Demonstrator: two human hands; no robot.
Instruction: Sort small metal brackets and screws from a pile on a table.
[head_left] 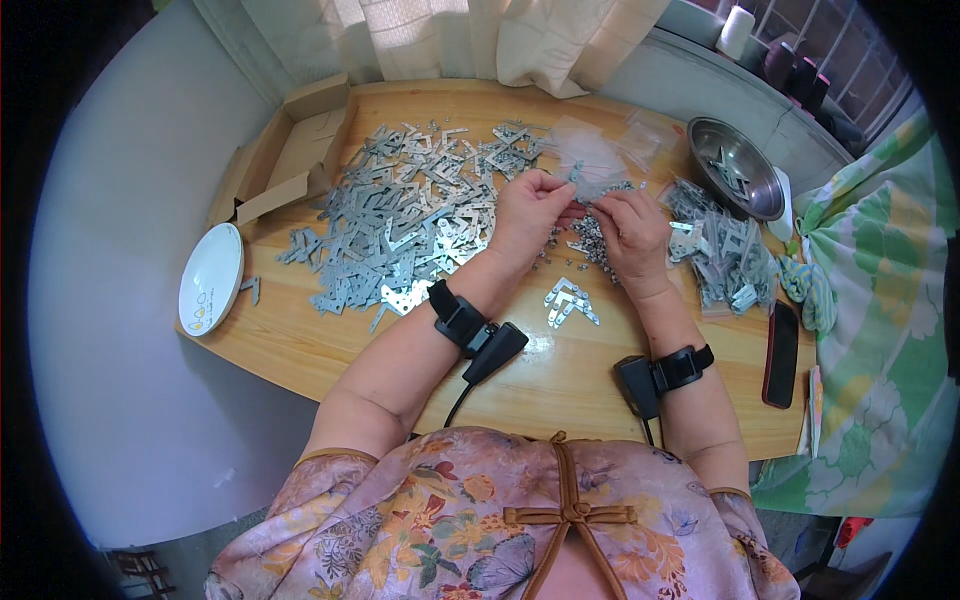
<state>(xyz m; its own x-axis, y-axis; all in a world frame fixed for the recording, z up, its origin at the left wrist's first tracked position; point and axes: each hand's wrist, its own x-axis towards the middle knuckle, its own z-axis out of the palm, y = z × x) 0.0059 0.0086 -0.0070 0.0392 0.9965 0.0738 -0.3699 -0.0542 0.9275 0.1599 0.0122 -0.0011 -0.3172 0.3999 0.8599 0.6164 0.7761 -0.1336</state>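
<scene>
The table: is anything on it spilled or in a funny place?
Maybe one thing: a bracket lies beside the plate, away from the big pile, so it looks like a stray. I see nothing clearly spilled or broken.

there were one left hand (532, 215) and one right hand (635, 235), with two black wristbands (682, 368) behind them. left of them lay one heap of brackets (385, 232), past counting, one cardboard box (283, 196) and one white plate (210, 275); between them, one pile of small metal parts (590, 240), uncountable; right of them, one steel bowl (762, 198) and one phone (781, 355).
</scene>
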